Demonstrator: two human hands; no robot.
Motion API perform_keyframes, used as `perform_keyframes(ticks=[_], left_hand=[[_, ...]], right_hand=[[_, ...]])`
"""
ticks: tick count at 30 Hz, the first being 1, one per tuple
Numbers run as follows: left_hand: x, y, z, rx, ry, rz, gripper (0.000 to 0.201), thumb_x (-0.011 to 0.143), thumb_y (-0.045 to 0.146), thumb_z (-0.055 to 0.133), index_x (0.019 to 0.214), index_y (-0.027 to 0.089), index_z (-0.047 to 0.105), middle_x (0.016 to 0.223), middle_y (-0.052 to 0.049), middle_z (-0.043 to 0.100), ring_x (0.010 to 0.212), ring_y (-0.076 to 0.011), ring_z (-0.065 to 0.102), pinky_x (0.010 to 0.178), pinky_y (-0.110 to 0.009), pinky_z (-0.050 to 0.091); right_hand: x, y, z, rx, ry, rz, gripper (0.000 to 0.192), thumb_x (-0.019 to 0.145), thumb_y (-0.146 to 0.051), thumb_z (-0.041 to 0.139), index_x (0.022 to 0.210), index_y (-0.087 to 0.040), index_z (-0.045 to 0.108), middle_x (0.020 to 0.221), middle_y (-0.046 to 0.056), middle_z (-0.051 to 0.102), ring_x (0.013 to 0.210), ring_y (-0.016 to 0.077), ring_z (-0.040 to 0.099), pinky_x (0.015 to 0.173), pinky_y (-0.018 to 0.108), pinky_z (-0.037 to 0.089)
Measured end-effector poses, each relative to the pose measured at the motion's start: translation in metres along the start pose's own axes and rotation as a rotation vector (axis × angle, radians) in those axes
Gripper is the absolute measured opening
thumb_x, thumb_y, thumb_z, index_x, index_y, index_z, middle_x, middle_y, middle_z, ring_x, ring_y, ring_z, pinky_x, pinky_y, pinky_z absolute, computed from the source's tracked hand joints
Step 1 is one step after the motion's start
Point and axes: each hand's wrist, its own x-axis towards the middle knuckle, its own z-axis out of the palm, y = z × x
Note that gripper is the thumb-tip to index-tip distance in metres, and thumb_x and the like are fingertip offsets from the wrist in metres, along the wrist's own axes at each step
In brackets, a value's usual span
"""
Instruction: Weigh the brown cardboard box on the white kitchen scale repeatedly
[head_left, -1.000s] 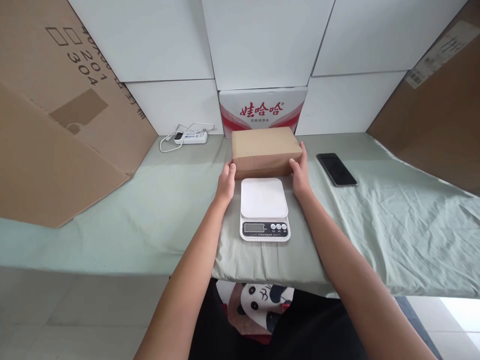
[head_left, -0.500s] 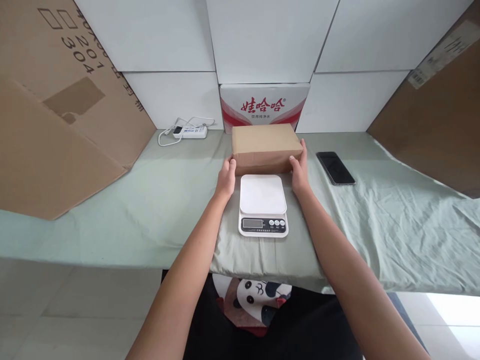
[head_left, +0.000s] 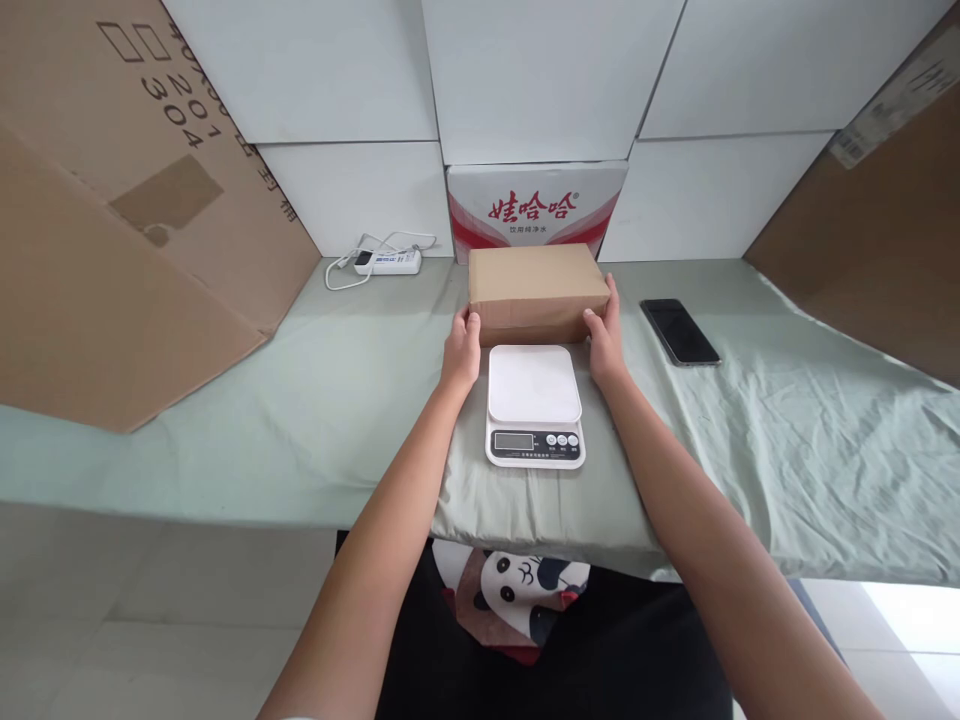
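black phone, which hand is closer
Right: the right hand, just left of the phone, holds the small box; the left hand is farther left, at the box's left end.

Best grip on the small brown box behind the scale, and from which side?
Probably by the short ends of the small brown box, coming from left and right, as the left hand and right hand have it. Its long sides face front and back; the scale sits close in front, the printed carton behind, so the ends look easiest.
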Motion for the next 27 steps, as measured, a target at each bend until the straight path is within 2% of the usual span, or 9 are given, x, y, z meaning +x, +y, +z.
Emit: perform_keyframes(ticks=[6, 9, 12, 15, 19, 21, 24, 27], left_hand=[[0.004, -0.005, 0.000, -0.030, 0.014, 0.027, 0.077, 0.108, 0.083, 0.051, 0.159, 0.027, 0.067, 0.166, -0.015, 0.073, 0.166, -0.0399, 0.061, 0.142, -0.054, 0.043], [0.005, -0.003, -0.001, -0.033, -0.002, 0.092, 0.078, 0.107, 0.085, 0.050, 0.154, 0.026, 0.073, 0.167, -0.015, 0.073, 0.165, -0.0395, 0.061, 0.142, -0.054, 0.043], [-0.001, 0.003, -0.004, -0.039, 0.014, 0.211, 0.079, 0.107, 0.085, 0.050, 0.154, 0.026, 0.073, 0.168, -0.014, 0.073, 0.166, -0.0380, 0.060, 0.141, -0.051, 0.045], [-0.020, 0.010, -0.011, -0.070, 0.018, 0.322, 0.081, 0.105, 0.085, 0.051, 0.157, 0.026, 0.071, 0.166, -0.015, 0.074, 0.166, -0.0375, 0.060, 0.140, -0.050, 0.046], [-0.063, 0.011, -0.025, -0.090, 0.019, 0.305, 0.083, 0.102, 0.088, 0.053, 0.155, 0.026, 0.072, 0.160, -0.016, 0.077, 0.159, -0.0397, 0.065, 0.136, -0.055, 0.051], [-0.084, 0.008, -0.031, -0.084, 0.009, 0.278, 0.083, 0.102, 0.089, 0.053, 0.153, 0.026, 0.073, 0.160, -0.016, 0.078, 0.156, -0.0400, 0.068, 0.134, -0.056, 0.054], [-0.106, 0.005, -0.035, -0.077, 0.002, 0.255, 0.085, 0.101, 0.090, 0.052, 0.152, 0.025, 0.074, 0.161, -0.017, 0.078, 0.155, -0.0416, 0.069, 0.132, -0.058, 0.055], [-0.115, 0.004, -0.036, -0.075, 0.007, 0.237, 0.088, 0.101, 0.090, 0.052, 0.154, 0.024, 0.073, 0.162, -0.018, 0.077, 0.157, -0.0430, 0.068, 0.133, -0.059, 0.054]], right_hand=[[-0.001, 0.000, 0.001, -0.004, -0.045, -0.021, 0.110, 0.087, -0.087, 0.067, 0.180, -0.038, 0.037, 0.197, 0.001, 0.036, 0.189, 0.0385, 0.020, 0.157, 0.063, 0.007], [-0.002, -0.003, 0.003, -0.003, -0.016, -0.045, 0.112, 0.088, -0.090, 0.063, 0.182, -0.038, 0.035, 0.198, 0.001, 0.034, 0.189, 0.0388, 0.019, 0.157, 0.063, 0.007], [-0.009, -0.017, -0.001, -0.006, 0.022, -0.111, 0.114, 0.089, -0.094, 0.058, 0.185, -0.038, 0.029, 0.200, 0.001, 0.028, 0.190, 0.0381, 0.016, 0.157, 0.060, 0.009], [-0.028, -0.039, -0.009, -0.017, 0.043, -0.168, 0.116, 0.091, -0.093, 0.060, 0.186, -0.036, 0.028, 0.200, 0.005, 0.030, 0.190, 0.0387, 0.020, 0.157, 0.060, 0.012], [-0.073, -0.061, -0.019, -0.010, 0.050, -0.143, 0.103, 0.095, -0.085, 0.064, 0.183, -0.041, 0.035, 0.195, 0.005, 0.040, 0.186, 0.0378, 0.031, 0.156, 0.062, 0.018], [-0.095, -0.065, -0.022, 0.008, 0.061, -0.115, 0.095, 0.097, -0.082, 0.065, 0.181, -0.046, 0.039, 0.194, 0.002, 0.042, 0.186, 0.0361, 0.033, 0.155, 0.063, 0.023], [-0.116, -0.065, -0.024, 0.036, 0.080, -0.085, 0.089, 0.097, -0.079, 0.068, 0.177, -0.052, 0.042, 0.192, -0.002, 0.044, 0.188, 0.0342, 0.027, 0.155, 0.065, 0.024], [-0.123, -0.064, -0.024, 0.047, 0.102, -0.083, 0.091, 0.095, -0.079, 0.072, 0.177, -0.048, 0.046, 0.191, 0.002, 0.045, 0.188, 0.0367, 0.025, 0.155, 0.068, 0.021]])
